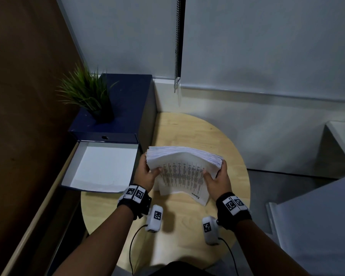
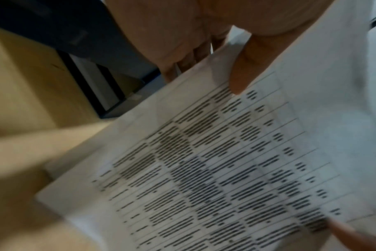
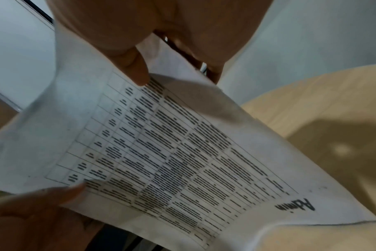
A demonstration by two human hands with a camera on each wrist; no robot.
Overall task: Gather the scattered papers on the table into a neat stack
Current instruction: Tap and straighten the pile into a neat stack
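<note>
As the two forearms reached in from the near edge of the frame, each carried a black wrist strap with white tagged blocks, and a cabled white module hung under each wrist over the round table point(image 1: 187, 246), a pale wood top with faint grain; the left hand point(image 1: 145, 174) gripped the left edge of the stack of papers point(image 1: 184, 166), its thumb point(image 2: 245, 68) laid flat on the printed top sheet and its fingers curled narrowly beneath, only their tips showing in the left wrist view; the right hand point(image 1: 217, 181) gripped the right edge in the same manner, thumb point(image 3: 133, 66) pressed on the sheet and fingers folded under the pile; the stack was held above the middle of the table, thick, white and bowed upward between the hands, its far edge fanned into many thin leaves; the top sheet bore a ruled table of dark text lines and a bold heading near its right corner, and its near portion drooped toward the tabletop, whether touching cannot be told; just left of the table lay an open box point(image 1: 100, 168), white and smooth inside, dark blue outside; behind it stood a dark blue cabinet point(image 1: 126, 108) bearing a potted plant point(image 1: 88, 92) with thin green blades; farthest, a beaded metal chain point(image 1: 176, 44) hung beside a pale roller blind point(image 1: 267, 40).
</note>
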